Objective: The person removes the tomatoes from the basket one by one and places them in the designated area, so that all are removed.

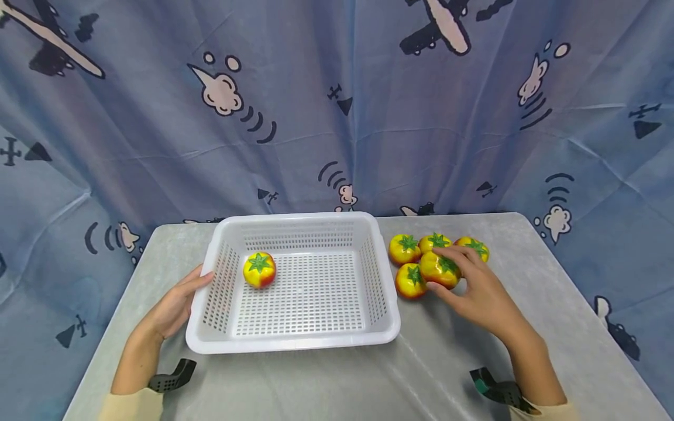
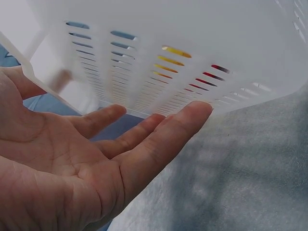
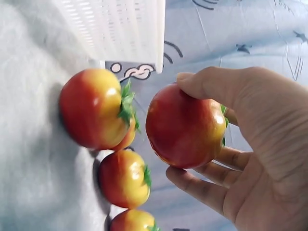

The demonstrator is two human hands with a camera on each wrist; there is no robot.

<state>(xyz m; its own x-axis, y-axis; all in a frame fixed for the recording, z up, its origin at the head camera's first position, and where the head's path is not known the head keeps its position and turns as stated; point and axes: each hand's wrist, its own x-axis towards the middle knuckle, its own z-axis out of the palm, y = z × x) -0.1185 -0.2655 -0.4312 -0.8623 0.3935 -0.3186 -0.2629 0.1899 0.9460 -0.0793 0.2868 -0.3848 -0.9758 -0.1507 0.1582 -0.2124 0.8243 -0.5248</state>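
Note:
A white plastic basket point(image 1: 295, 344) with slotted walls and floor sits on the table. One yellow-and-red toy tomato point(image 1: 260, 270) with a green leafy top lies inside it, toward the left. My left hand point(image 1: 169, 307) grips the basket's left side, thumb at the rim; in the left wrist view its fingers point(image 2: 163, 137) reach along the outer wall. To the right of the basket, my right hand point(image 1: 481, 295) holds another toy tomato point(image 3: 185, 130) between thumb and fingers, raised off the table. Several more toy tomatoes point(image 1: 404, 249) stand grouped around and behind that hand.
The grey table point(image 1: 316, 386) ends at a back edge just behind the basket. A blue patterned curtain point(image 1: 295, 117) hangs behind and along both sides. Each wrist wears a black strap mount point(image 1: 172, 376).

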